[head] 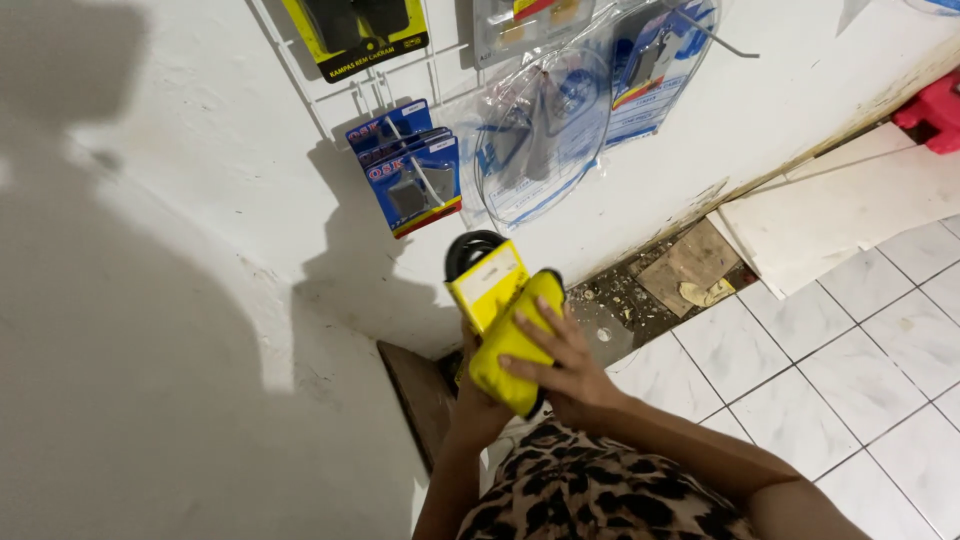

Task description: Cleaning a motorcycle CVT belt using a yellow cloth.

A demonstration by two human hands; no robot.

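the right hand presses a bright yellow cloth against a yellow package with a pale cream label; a black ring shows at its 11 o'clock. the left hand is mostly hidden under the cloth. at 6 o'clock, a garment carries a leopard print, black spots on tan. on the white wall, blue packs with red edging hang at 11 o'clock, a yellow-and-black pack higher up, and clear bags with blue print at 12 o'clock. the floor tiles at 3 o'clock are white with grey marbling; a red object sits at 2 o'clock.
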